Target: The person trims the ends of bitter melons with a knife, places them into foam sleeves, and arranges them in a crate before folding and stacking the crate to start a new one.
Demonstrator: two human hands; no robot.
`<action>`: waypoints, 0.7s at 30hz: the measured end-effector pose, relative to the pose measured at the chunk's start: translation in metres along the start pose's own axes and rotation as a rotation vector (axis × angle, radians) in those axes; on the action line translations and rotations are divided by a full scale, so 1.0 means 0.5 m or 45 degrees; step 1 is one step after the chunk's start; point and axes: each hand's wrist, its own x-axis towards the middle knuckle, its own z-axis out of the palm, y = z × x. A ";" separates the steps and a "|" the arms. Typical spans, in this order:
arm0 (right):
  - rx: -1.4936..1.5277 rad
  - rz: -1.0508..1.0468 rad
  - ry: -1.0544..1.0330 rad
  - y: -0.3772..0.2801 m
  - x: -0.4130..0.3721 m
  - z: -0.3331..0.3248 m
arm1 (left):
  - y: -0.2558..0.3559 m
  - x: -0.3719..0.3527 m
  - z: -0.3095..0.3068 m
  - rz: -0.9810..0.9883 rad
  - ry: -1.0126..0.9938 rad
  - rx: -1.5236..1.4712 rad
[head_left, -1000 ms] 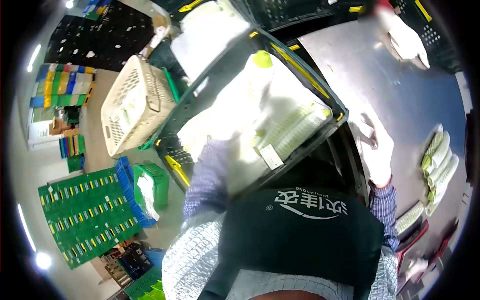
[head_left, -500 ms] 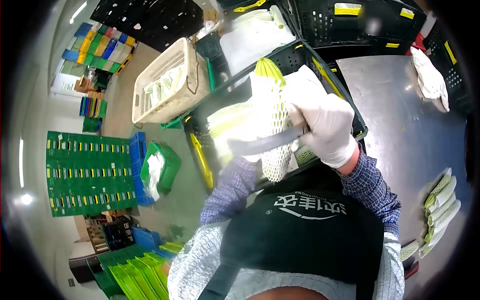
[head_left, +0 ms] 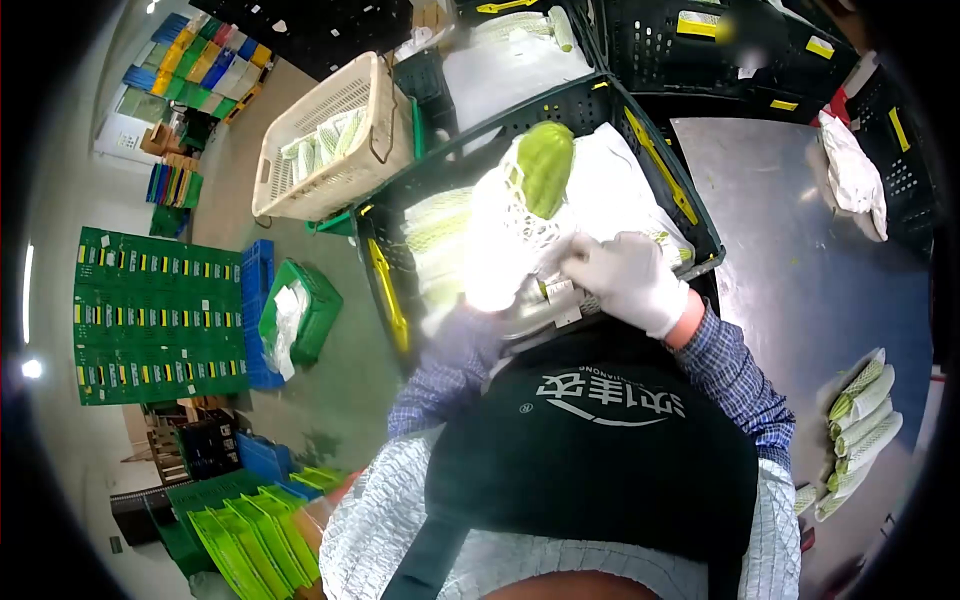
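A green gourd-like vegetable (head_left: 547, 168) in a white foam net sleeve (head_left: 510, 235) is held up, tilted, over a dark green crate (head_left: 385, 275). My left hand (head_left: 488, 272), in a white glove, grips the netted lower part. My right hand (head_left: 625, 280), also gloved, is closed at the vegetable's base. A grey knife blade (head_left: 525, 318) sticks out to the left beneath it. The green tip pokes out of the net. The crate holds a white liner with several more netted vegetables.
A steel table (head_left: 800, 260) lies to the right, with several netted vegetables (head_left: 860, 415) near its front edge and another person's gloved hand (head_left: 850, 175) at the back. A beige basket (head_left: 330, 140) stands left of the crate. Green crates (head_left: 300, 310) and stacked trays (head_left: 160, 320) cover the floor.
My right hand left the table and came to the vegetable with the knife. The vegetable rose out of the crate and now tilts right, with more green tip showing.
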 end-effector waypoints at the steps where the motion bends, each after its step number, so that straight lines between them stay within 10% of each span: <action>1: 0.019 0.055 0.007 0.005 0.000 -0.001 | -0.043 -0.010 -0.002 0.124 0.048 0.055; 7: 0.304 0.138 0.106 0.029 -0.011 -0.001 | -0.147 -0.045 -0.023 0.202 0.229 0.045; 10: 0.217 0.112 0.178 0.027 -0.010 -0.001 | -0.132 -0.055 -0.018 -0.344 0.207 -0.939; 17: 0.147 0.167 0.118 0.037 -0.018 -0.005 | -0.133 -0.053 -0.035 0.090 0.166 -0.692; 21: 0.187 0.107 0.227 0.030 -0.012 -0.013 | -0.086 -0.059 -0.040 -0.058 0.207 -0.590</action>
